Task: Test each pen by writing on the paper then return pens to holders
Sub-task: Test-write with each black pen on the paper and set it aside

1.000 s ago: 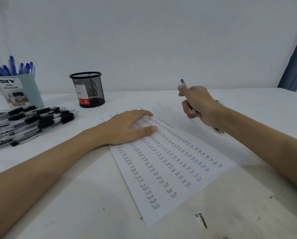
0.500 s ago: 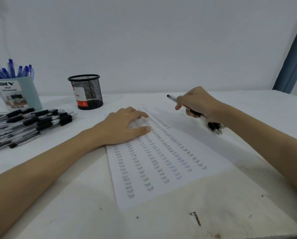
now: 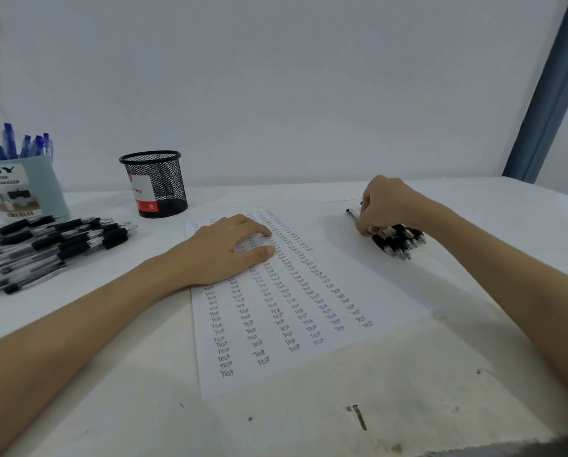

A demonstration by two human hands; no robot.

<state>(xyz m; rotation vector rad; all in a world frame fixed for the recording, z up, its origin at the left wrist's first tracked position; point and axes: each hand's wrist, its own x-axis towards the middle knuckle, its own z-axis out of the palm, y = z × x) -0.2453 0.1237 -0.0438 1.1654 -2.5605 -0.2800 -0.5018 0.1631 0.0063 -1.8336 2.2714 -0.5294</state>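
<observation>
Right hand point(image 3: 383, 204) is down at the counter point(image 3: 408, 390) just right of the paper point(image 3: 368, 285), fingers curled round a pen point(image 3: 353, 215) whose end pokes out to the left; it sits against a small bunch of black-grip pens point(image 3: 399, 242) lying beside the wrist. Can't tell if this pen is being laid down or lifted. Left hand point(image 3: 224, 250) lies flat, fingers straight, pressing the paper's upper left. Paper is covered in columns of "Test", with free space only near the bottom right. Big pile of pens point(image 3: 55, 242) lies at far left, near a blue holder point(image 3: 25, 189) full of blue pens; mesh holder point(image 3: 154, 183) stands behind the paper and looks unfilled from this angle. Likely step: swapping pens at the right-side bunch. To do it well: keep the pinch low on the barrel, set or pick one pen only without rolling the rest, line it parallel with the bunch so tested and untested ones stay apart, keep the left palm firm so the sheet doesn't slide. Returning to holders looks not yet done for the black pens.
</observation>
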